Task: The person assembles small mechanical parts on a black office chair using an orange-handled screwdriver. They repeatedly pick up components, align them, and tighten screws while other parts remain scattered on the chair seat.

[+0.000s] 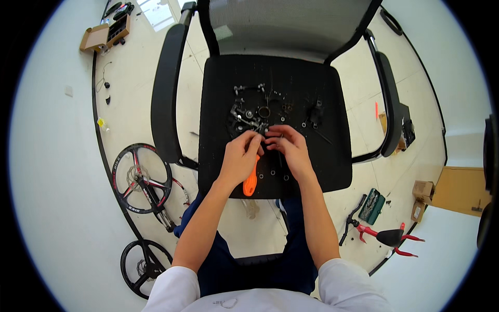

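Note:
My left hand (240, 155) and my right hand (291, 151) meet over the near middle of a black chair seat (322, 171). Fingertips of both are pinched together close to a small metal part, too small to name and partly covered by the fingers. An orange screwdriver handle (250, 179) lies on the seat beside my left hand; its far end is hidden under that hand. Just beyond my fingers are a cluster of silver and black metal parts (241, 117) and a dark ring (264, 112). Small nuts or washers (286, 178) lie near my right wrist.
Black armrests (169, 99) flank the seat, and a mesh backrest (286, 26) rises beyond it. On the floor are spoked wheels (141, 179) at left, and a green tool case (372, 206) and red bike frame part (371, 232) at right. An opened cardboard box (96, 37) sits far left.

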A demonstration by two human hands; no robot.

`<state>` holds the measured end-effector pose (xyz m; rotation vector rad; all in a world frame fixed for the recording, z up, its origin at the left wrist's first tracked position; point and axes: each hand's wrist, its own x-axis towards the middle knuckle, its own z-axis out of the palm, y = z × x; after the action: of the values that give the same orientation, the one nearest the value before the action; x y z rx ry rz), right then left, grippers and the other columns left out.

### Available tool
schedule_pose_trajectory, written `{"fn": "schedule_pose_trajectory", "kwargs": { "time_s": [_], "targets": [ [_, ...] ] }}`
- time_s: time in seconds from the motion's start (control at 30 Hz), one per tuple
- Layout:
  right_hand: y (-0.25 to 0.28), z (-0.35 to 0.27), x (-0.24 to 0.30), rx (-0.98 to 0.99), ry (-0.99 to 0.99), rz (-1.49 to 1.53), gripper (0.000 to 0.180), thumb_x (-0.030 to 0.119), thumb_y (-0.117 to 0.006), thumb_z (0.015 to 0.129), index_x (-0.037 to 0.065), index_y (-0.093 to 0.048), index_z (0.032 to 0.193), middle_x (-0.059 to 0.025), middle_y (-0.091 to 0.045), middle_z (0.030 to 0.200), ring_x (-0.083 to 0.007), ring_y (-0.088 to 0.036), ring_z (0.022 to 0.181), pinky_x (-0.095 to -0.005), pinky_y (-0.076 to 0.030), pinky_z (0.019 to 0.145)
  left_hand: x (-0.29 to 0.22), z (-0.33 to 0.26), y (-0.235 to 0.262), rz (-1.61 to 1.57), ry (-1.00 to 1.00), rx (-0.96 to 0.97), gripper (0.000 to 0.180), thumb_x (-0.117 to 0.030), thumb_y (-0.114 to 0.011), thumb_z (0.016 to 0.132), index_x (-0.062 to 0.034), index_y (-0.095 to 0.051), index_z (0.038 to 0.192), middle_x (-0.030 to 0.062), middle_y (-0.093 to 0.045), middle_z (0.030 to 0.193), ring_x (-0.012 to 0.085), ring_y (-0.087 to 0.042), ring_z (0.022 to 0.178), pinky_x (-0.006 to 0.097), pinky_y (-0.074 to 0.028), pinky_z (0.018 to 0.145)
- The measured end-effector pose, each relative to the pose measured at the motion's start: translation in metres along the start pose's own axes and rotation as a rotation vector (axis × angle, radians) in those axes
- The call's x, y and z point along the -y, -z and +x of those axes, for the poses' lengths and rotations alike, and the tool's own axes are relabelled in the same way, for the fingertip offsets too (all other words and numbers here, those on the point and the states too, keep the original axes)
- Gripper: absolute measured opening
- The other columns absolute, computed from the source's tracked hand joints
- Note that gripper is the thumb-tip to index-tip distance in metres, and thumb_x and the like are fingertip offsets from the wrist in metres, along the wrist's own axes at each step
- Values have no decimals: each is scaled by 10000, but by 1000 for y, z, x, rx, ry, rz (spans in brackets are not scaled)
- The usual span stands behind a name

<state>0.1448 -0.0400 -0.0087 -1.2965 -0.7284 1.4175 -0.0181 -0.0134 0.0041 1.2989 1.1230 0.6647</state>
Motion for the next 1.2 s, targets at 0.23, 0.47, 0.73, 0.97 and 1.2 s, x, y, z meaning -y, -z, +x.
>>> {"fn": "schedule_pose_trajectory", "kwargs": {
  "time_s": [0.23,0.47,0.73,0.97,1.2],
  "targets": [
    [-4,-5,10,-56,66,56,433,-73,-655,859,-40,-469,1248,-241,-647,1140,-245,-672,1022,-305,-552,916,0,3,1,-101,19,18,186,-116,-513,991,30,-621,1031,41,-644,758,61,-549,608,201,-454,578],
    [-2,-9,9,-131,163,-29,260,-34,-695,845,-75,-640,1095,-178,-705,998,-199,-705,909,-275,-572,827,2,2,2,-58,2,26,198,-143,-551,972,28,-639,1020,60,-673,759,92,-606,636,232,-484,582],
    [-6,-10,14,-130,162,-5,198,-53,-677,852,-96,-665,1045,-156,-709,950,-179,-707,814,-257,-585,773,7,2,0,9,-76,-50,172,-118,-623,919,19,-671,1011,71,-684,754,111,-643,650,235,-490,580],
    [-3,-10,4,-88,275,9,198,-73,-632,873,-107,-644,1069,-165,-701,1000,-205,-703,933,-267,-581,824,4,2,-2,91,-74,-47,194,-63,-652,908,48,-662,1066,71,-691,828,85,-655,742,215,-520,643],
    [-6,-10,4,-80,212,-9,187,-65,-593,904,-111,-640,1080,-170,-698,1017,-212,-703,947,-273,-583,828,6,0,-4,111,-241,-160,230,-97,-672,877,35,-683,1065,153,-689,808,173,-667,648,272,-500,584]
  ]
}}
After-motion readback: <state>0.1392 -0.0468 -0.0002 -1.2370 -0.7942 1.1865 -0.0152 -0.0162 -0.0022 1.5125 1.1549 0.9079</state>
